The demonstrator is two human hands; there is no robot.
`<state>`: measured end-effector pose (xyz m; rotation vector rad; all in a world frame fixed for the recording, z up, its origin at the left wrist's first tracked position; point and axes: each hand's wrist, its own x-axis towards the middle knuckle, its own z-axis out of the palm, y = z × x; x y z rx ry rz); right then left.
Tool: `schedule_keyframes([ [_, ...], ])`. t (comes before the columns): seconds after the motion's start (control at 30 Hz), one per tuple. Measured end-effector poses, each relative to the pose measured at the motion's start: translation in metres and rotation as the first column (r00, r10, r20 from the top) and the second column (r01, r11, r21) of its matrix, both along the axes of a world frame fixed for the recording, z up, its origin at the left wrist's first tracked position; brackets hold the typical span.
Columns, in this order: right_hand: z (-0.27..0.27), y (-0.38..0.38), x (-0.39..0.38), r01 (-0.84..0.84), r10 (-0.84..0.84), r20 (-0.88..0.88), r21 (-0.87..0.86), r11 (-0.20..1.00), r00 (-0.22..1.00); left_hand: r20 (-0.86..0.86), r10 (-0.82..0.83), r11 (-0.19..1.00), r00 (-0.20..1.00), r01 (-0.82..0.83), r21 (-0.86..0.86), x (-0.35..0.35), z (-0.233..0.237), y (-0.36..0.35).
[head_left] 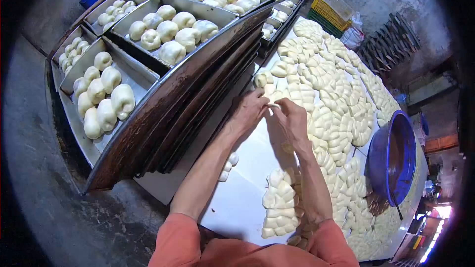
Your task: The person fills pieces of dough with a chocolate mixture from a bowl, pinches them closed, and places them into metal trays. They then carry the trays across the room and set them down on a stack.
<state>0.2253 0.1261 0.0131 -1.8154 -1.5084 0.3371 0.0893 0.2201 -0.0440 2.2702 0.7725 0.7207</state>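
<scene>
Above the white table my left hand (250,110) and my right hand (292,120) come close together, fingers pinched. Between their fingertips a small strip of pale dough (273,105) is stretched, one end in each hand. Just beyond the hands, a spread of shaped dough pieces (341,113) covers the right side of the table, many pressed against each other. A smaller cluster of dough pieces (280,205) lies by my right forearm. Next to my left forearm sit a few small white dough pieces (228,166), partly hidden by the arm.
At left, a stack of dark trays (143,143) holds metal pans (131,76) with rounded dough pieces (168,30). A blue basin (388,158) stands on the table's right side. Yellow and green crates (330,14) are at the back. Bare white tabletop (242,188) shows before me.
</scene>
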Motion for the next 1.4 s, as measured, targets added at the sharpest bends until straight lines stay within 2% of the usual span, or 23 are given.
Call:
schedule_keyframes([
  [0.07,0.009,-0.008,0.0,-0.032,-0.069,-0.436,-0.221,0.975,0.897,0.011,0.045,0.998,0.999,-0.045,0.049,-0.005,-0.001,-0.005],
  [0.13,0.014,-0.017,0.0,-0.061,-0.076,-0.605,-0.202,0.977,0.792,0.052,0.082,0.995,0.995,-0.085,0.047,-0.006,-0.013,-0.006],
  [0.17,0.013,-0.023,0.006,-0.103,-0.059,-0.668,-0.201,0.974,0.742,0.195,0.084,0.923,0.977,-0.002,-0.385,-0.005,-0.018,-0.002],
  [0.23,0.017,-0.04,0.004,-0.11,-0.065,-0.794,-0.164,0.98,0.604,0.211,0.239,0.77,0.948,-0.053,-0.635,-0.006,-0.012,-0.004],
  [0.3,0.031,-0.065,0.006,-0.137,-0.062,-0.893,-0.136,0.981,0.446,0.223,0.289,0.758,0.931,-0.08,-0.648,-0.008,-0.013,-0.006],
  [0.37,0.043,-0.089,0.009,-0.091,0.031,-0.949,0.003,0.996,0.314,0.077,0.211,0.911,0.975,-0.167,-0.377,-0.017,-0.011,-0.012],
  [0.43,0.038,-0.109,0.02,0.037,0.033,-0.979,0.041,0.998,0.2,-0.34,0.181,0.963,0.923,-0.237,-0.13,-0.029,0.041,-0.039],
  [0.47,0.037,-0.118,0.024,0.027,0.1,-0.994,0.102,0.994,0.038,-0.176,0.208,0.972,0.962,-0.183,0.148,-0.032,0.041,-0.05],
  [0.53,0.043,-0.135,0.022,0.019,0.075,-0.978,0.08,0.997,0.194,0.038,0.11,0.991,0.993,-0.107,-0.077,-0.021,0.073,-0.087],
  [0.57,0.048,-0.142,0.017,0.031,0.017,-0.948,0.028,0.999,0.319,0.042,0.074,0.904,0.996,-0.05,-0.425,-0.016,0.098,-0.111],
  [0.67,0.036,-0.167,0.019,-0.058,0.007,-0.93,-0.015,0.998,0.368,0.146,-0.083,0.765,0.986,0.157,-0.624,-0.001,0.107,-0.152],
  [0.7,0.04,-0.175,0.019,-0.018,-0.04,-0.928,-0.05,0.999,0.37,0.199,-0.021,0.723,0.98,0.153,-0.674,0.002,0.1,-0.165],
  [0.8,0.038,-0.199,0.019,0.173,-0.202,-0.706,-0.113,0.978,0.679,0.216,0.017,0.71,0.976,0.141,-0.69,0.009,0.091,-0.191],
  [0.83,0.022,-0.204,0.025,0.217,-0.158,-0.447,0.083,0.973,0.881,0.216,-0.034,0.686,0.976,0.18,-0.705,0.012,0.084,-0.195],
  [0.93,0.035,-0.229,0.029,0.268,-0.239,-0.706,-0.072,0.961,0.666,0.276,0.106,0.836,0.955,0.065,-0.546,0.034,0.09,-0.229],
  [0.97,0.048,-0.235,0.024,0.282,-0.208,-0.753,-0.03,0.959,0.625,0.306,0.023,0.928,0.952,0.093,-0.36,0.042,0.086,-0.231],
  [1.07,0.045,-0.248,0.025,0.197,0.118,-0.961,0.169,0.966,0.249,0.588,-0.027,0.922,0.809,0.248,-0.299,0.077,0.098,-0.257],
  [1.1,0.075,-0.25,0.018,0.256,0.136,-0.988,0.15,0.955,0.071,0.591,-0.139,0.961,0.794,0.252,-0.113,0.084,0.089,-0.261],
  [1.13,0.072,-0.259,0.03,0.199,0.157,-0.986,0.165,0.966,0.057,0.748,-0.073,0.943,0.66,0.289,-0.163,0.1,0.089,-0.273],
  [1.2,0.089,-0.271,0.042,0.208,0.188,-0.98,0.172,0.963,-0.06,0.677,0.036,0.869,0.735,0.311,-0.384,0.113,0.102,-0.297],
  [1.3,0.09,-0.284,0.079,0.165,0.115,-0.993,0.111,0.98,-0.015,0.657,-0.16,0.855,0.736,0.436,-0.28,0.132,0.073,-0.301],
  [1.37,0.095,-0.286,0.114,0.359,0.102,-0.986,0.143,0.922,0.129,0.633,-0.171,0.743,0.755,0.521,-0.42,0.134,0.077,-0.304],
  [1.4,0.096,-0.289,0.141,0.516,0.106,-0.951,0.249,0.819,0.291,0.616,-0.156,0.651,0.772,0.549,-0.524,0.132,0.082,-0.305],
])
